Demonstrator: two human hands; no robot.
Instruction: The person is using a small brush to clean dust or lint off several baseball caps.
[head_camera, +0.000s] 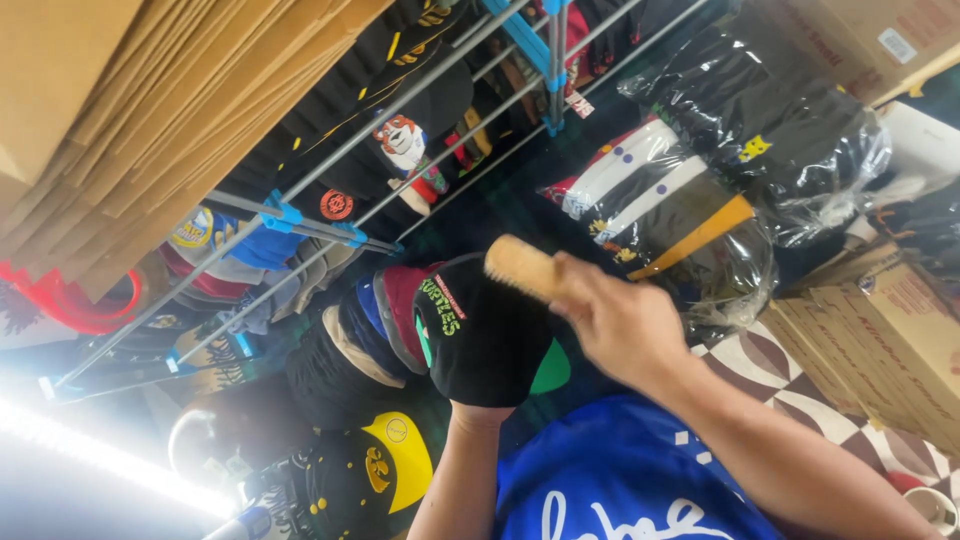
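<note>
Head view:
Cap: black cap (487, 335) with green and red lettering on the side, frame centre, pulled over my left hand (478, 395) so the hand is hidden inside it; only the forearm shows, coming up from 6 o'clock.
Left hand: inside the cap, holding it up from within; finger spread, can't tell.
Brush: wooden brush (522, 267), pale block, long axis running 10 to 4 o'clock, bristle end at the cap's top edge, touching or just off it.
Right hand: my right hand (622, 322) closed round the brush's rear end, arm entering from 4 o'clock.
Key relation: brush sits at 1 o'clock of the cap crown; right hand is the nearer one to the outer surface, left only backs it from inside.
Around: metal rack (400, 110) of hung caps at 11 o'clock, bagged caps (720, 190) at 2 o'clock, cardboard boxes (880, 330) at 3 o'clock, well apart from both hands.
</note>
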